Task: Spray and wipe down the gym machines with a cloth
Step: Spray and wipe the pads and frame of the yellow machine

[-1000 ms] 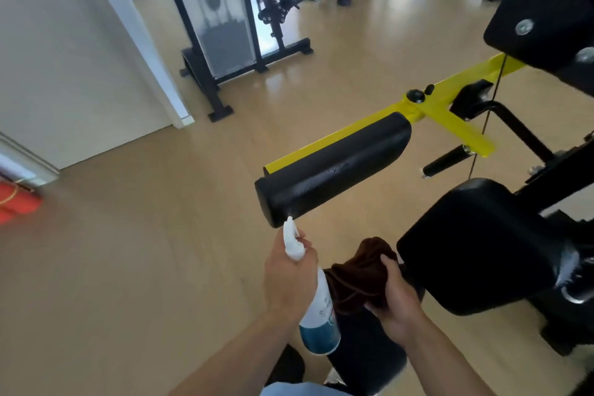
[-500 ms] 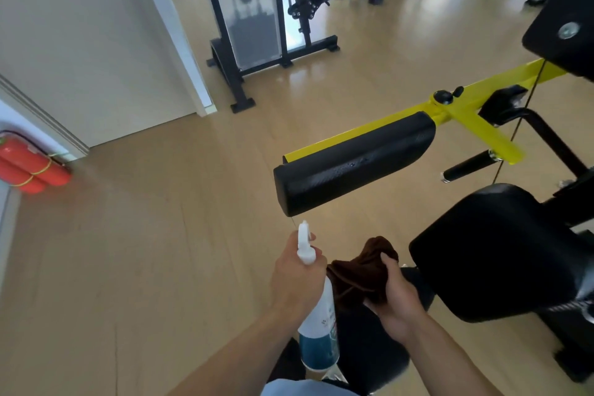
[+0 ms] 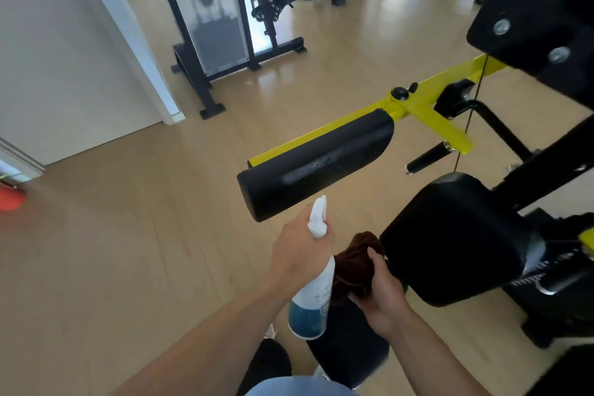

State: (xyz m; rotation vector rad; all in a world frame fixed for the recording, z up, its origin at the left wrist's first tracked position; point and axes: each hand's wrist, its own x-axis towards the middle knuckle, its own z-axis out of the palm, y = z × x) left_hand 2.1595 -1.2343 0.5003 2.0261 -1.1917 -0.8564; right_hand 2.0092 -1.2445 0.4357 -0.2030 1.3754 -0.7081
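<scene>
While left hand [image 3: 300,254] aims, spray bottle [image 3: 313,292] nears pad [image 3: 316,164] edge.

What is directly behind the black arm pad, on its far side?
A yellow bar runs along the far edge of the black arm pad. The pad covers how they join.

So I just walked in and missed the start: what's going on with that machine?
A person is cleaning gym equipment. The left hand holds a white spray bottle, its nozzle pointed up at the near end of the long black arm pad on the yellow bar. The right hand grips a bunched brown cloth beside the black seat pad. The cloth is not on any pad yet.
</scene>
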